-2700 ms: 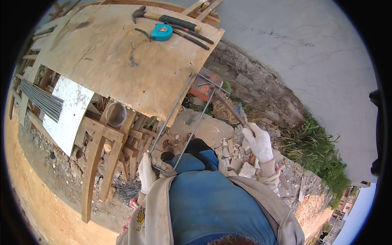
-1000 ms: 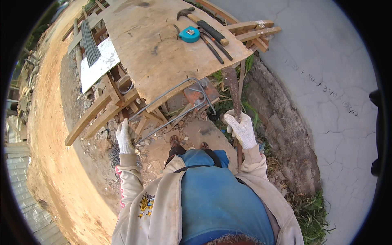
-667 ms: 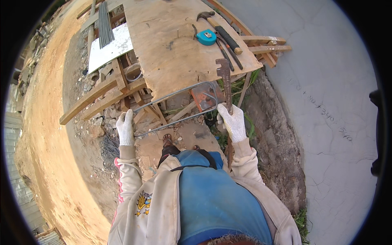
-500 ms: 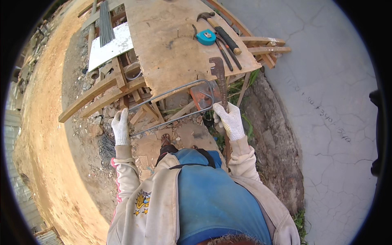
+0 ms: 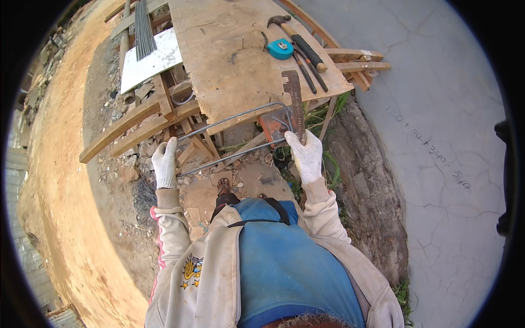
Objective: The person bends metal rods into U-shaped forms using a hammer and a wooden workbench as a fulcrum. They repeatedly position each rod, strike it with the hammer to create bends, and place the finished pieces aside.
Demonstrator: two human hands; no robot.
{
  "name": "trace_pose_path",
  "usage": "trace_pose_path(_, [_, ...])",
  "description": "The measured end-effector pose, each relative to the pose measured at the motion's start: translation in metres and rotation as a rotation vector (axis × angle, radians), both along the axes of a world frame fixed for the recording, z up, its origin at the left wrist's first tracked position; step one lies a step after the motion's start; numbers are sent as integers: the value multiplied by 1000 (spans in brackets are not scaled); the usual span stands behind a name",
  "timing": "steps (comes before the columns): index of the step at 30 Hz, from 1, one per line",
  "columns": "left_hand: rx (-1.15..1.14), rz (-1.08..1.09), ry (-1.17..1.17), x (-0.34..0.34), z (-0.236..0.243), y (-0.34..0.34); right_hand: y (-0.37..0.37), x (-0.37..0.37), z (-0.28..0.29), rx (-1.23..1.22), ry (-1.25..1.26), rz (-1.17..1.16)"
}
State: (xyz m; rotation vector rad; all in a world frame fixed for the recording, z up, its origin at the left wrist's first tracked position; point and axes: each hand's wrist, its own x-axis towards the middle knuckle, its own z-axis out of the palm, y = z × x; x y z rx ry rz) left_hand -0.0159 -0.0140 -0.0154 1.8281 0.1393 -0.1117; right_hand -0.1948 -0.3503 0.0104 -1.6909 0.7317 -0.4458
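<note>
- A faded blue cloth shirt [image 5: 290, 268] lies under a beige jacket [image 5: 216, 279] with an embroidered patch and a pink edge along the left sleeve.
- The left hand [image 5: 164, 164], in a white knit glove, has its fingers curled in on the left end of a bent metal rod.
- The right hand [image 5: 307, 158], gloved alike, is wrapped round a rusty notched bar [image 5: 296, 104], thumb and fingers on either side; whether it also presses the rod is unclear.
- The bent rod [image 5: 240, 114] is smooth, grey and round, shaped into a long narrow loop with rounded corners; it hangs between the hands, its right end just beside the bar, its far side along the table edge.
- Below that right end sits a flat orange piece [image 5: 272, 128], worn and scuffed.
- Beyond spreads a stained plywood tabletop [image 5: 219, 65] with a ragged edge and an upright nail [image 5: 243, 42], flanked by rough timber beams [image 5: 123, 128].
- On the plywood rest a teal tape measure [image 5: 280, 49], black-handled pincers [image 5: 306, 74] and a claw hammer [image 5: 302, 46] with a dark wrapped grip.
- Farther left, thin straight rods [image 5: 145, 35] lie bundled on a speckled white board [image 5: 147, 65].
- A smooth grey wall [image 5: 437, 109], finely cracked, rises at right.
</note>
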Motion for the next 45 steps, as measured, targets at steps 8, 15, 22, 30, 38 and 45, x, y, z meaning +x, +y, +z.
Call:
trace_pose_path(8, [43,-83,23,22,-14,-6,3,3,-9,-138,138,-73])
trace_pose_path(15, [19,-92,62,27,-23,-9,9,2,-4,69,52,-107])
trace_pose_path(22, [18,-50,114,22,-23,-7,9,6,-1,-228,212,-107])
trace_pose_path(30, [-82,8,254,17,-9,-4,15,10,-4,-254,241,-152])
trace_pose_path(38, [-143,-58,339,41,-3,-7,23,10,-3,150,49,-190])
trace_pose_path(45, [-145,12,371,27,7,-10,18,9,-13,77,31,-180])
